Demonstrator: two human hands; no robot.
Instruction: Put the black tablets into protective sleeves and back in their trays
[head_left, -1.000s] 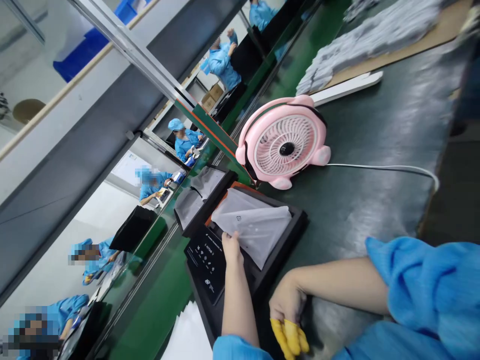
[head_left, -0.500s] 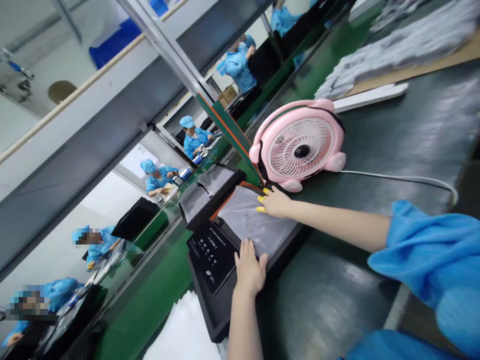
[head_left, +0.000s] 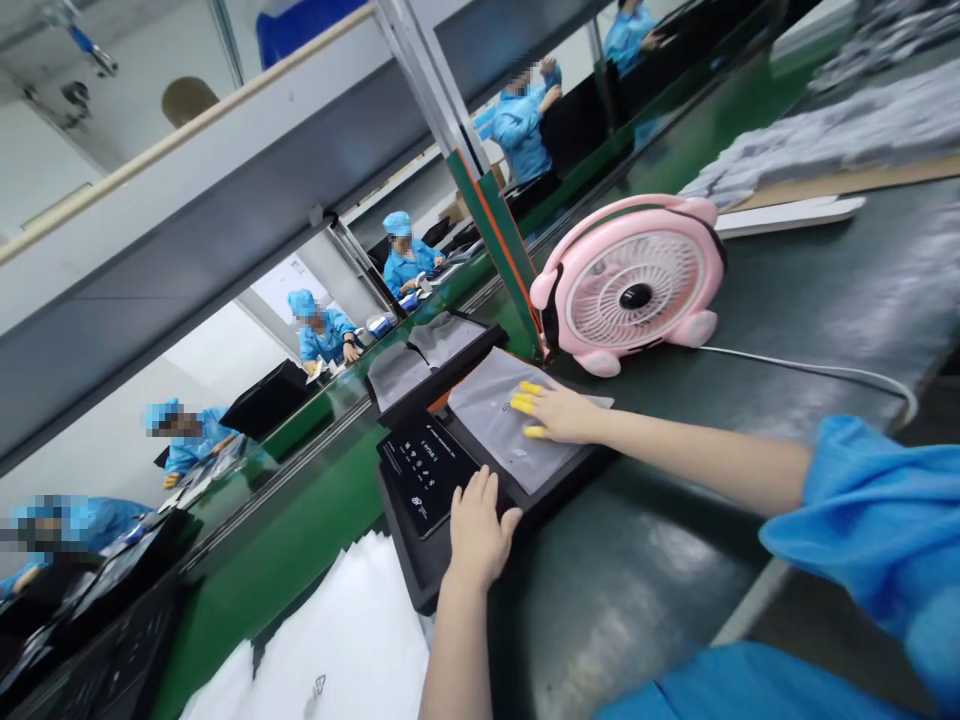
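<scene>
A translucent grey plastic bag lies flat in a black tray. My right hand, with yellow covers on several fingertips, rests on the bag with its fingers stretched out. Beside the bag in the same tray is a black tablet-like panel with white print and icons. My left hand is at the panel's near edge, fingers extended and thumb apart; whether it presses on the panel or the tray I cannot tell. Neither hand grips anything.
A pink fan stands behind my right hand, its white cable trailing right. Another black tray with grey bags sits beyond. White sheets lie at front left, grey bags at back right. Co-workers sit along the green conveyor.
My left hand has gone from the bag's corner to the panel's edge. My right hand has slid from the bag's far edge towards its middle. The camera view has shifted.
</scene>
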